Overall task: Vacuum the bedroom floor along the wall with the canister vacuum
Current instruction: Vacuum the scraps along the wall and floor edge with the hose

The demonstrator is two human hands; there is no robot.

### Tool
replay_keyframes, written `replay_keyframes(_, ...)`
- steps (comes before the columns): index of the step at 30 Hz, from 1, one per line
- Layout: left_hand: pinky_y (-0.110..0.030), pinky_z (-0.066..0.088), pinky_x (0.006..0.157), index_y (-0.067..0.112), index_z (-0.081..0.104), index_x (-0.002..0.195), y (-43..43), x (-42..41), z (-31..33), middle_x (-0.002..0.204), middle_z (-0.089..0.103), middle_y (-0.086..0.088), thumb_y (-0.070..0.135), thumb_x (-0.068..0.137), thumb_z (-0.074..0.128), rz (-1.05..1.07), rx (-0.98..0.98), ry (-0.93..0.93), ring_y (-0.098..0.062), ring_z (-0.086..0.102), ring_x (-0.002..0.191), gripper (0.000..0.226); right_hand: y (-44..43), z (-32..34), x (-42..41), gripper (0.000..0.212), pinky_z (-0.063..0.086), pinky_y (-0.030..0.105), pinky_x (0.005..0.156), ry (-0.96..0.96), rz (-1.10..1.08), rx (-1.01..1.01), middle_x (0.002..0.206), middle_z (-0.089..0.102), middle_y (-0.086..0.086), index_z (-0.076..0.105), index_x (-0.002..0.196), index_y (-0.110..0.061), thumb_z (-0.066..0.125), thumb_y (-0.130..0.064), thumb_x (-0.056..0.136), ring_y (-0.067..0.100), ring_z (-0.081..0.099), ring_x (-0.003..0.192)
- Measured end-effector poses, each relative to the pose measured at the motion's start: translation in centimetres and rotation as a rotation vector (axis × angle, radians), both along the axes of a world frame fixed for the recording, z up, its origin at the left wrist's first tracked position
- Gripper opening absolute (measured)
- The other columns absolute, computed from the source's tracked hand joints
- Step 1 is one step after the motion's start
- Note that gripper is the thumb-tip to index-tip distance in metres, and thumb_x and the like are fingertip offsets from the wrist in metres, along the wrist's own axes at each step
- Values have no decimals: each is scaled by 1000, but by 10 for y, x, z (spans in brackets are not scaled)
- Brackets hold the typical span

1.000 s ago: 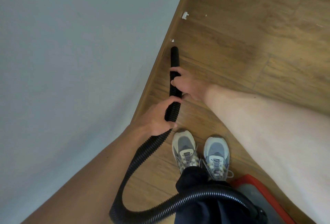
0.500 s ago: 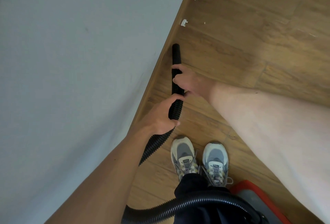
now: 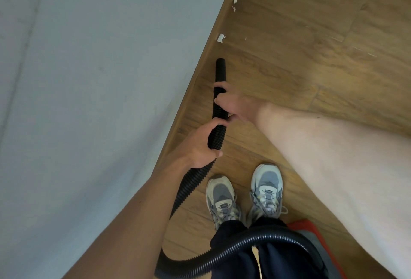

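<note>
Wood floor (image 3: 289, 67) along the grey wall (image 3: 89, 78), nozzle (image 3: 220, 72) down by the skirting. Hose (image 3: 191, 181) looks light but floppy, so right hand (image 3: 235, 104) wraps the stiff nozzle end, left hand (image 3: 195, 145) grips the ribs just behind.

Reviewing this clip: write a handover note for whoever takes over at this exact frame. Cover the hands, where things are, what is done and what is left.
Left hand: grips the ribbed hose, farther back.
Right hand: grips the hose just behind the nozzle.
Nozzle points along the wall, low over the wooden floor; contact cannot be told. Canister vacuum sits behind the feet.
Done: no scraps show beside the shoes.
Left: white scraps ahead along the wall, more farther on.
</note>
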State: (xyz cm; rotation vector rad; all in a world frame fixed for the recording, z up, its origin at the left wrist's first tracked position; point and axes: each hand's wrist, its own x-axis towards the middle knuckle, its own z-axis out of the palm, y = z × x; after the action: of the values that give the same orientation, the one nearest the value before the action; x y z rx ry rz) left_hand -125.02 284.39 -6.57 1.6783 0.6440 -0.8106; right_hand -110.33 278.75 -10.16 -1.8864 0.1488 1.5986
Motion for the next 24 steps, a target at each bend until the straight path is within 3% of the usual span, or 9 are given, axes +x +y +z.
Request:
replay_keyframes(3,-23,53,84,38,44,138,5,9,2,124,55,2,3,87,69,24,0,-8,-13,56,104,67,7,2,10,58,56,36,60,4,5,3,92,51,2,35,148,-34,37,-2,99,20,57,79)
replay_keyframes(6,-29,55,86,40,44,136,10,21,4,125,54,3,5,87,70,67,-4,5,-13,56,105,66,14,1,21,56,53,32,54,-6,29,13,92,51,1,36,148,-34,37,-4,100,18,56,78)
replay_keyframes(13,-10,41,67,40,44,136,8,40,-2,123,52,7,9,87,72,100,3,33,4,50,94,64,18,-8,40,57,53,30,50,28,99,28,99,55,5,36,148,-33,40,-3,100,19,58,81)
replay_keyframes(18,-4,44,60,38,44,137,-4,51,-4,128,51,7,8,89,70,120,14,42,3,50,95,63,10,-11,53,58,54,37,58,49,76,53,121,49,10,38,147,-33,40,0,99,25,57,92)
replay_keyframes(22,-1,45,61,34,45,138,-9,69,-3,129,51,4,5,89,70,120,25,35,-2,51,97,62,6,-14,70,59,49,31,51,35,58,61,114,48,6,38,147,-33,41,0,99,17,55,78)
replay_keyframes(24,-5,45,62,36,44,138,-11,77,-3,129,52,5,6,89,70,104,38,36,-3,52,100,63,3,-16,77,59,53,32,54,34,47,65,113,50,6,37,147,-34,41,0,99,18,56,79)
